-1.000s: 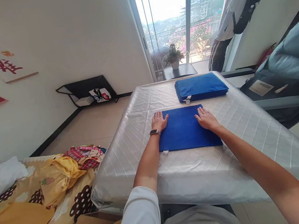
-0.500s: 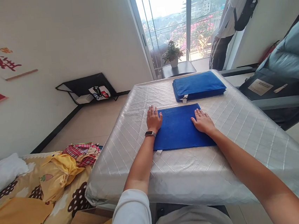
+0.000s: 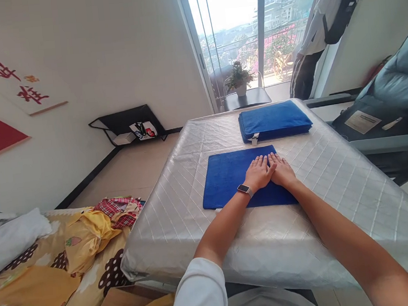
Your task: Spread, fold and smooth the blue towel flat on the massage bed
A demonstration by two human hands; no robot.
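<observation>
Evidently one blue cloth (image 3: pixel 224 177), flat, roughly rectangular, deep even colour, nap slightly mottled; straight edges, surface smooth where visible. Lies on the silver quilted cover of the counter (image 3: pixel 172 199), beneath both grips, most of its visible face to their left. Small white tag (image 3: pixel 218 211) at its near edge, left of the grips and closer to the body.

Left grip (image 3: pixel 261 173) and right grip (image 3: pixel 282 171) both palm down, flattened, fingers stretched forward and close together. The two lie side by side at the cloth's right part, left thumb meeting the right grip; right grip covers the right edge.

Count: two grips; one cloth under them; one stack (image 3: pixel 275 118) of folded blue cloths beyond them, layers too tight to number; one watch (image 3: pixel 244 189) on the left wrist; one potted plant (image 3: pixel 239 80) on one chair (image 3: pixel 253 100), well beyond the grips.

Compared with half a second ago: left grip then at the cloth's left edge, now across beside the right one. Right grip keeps to the right edge. Left part of the cloth now uncovered.
</observation>
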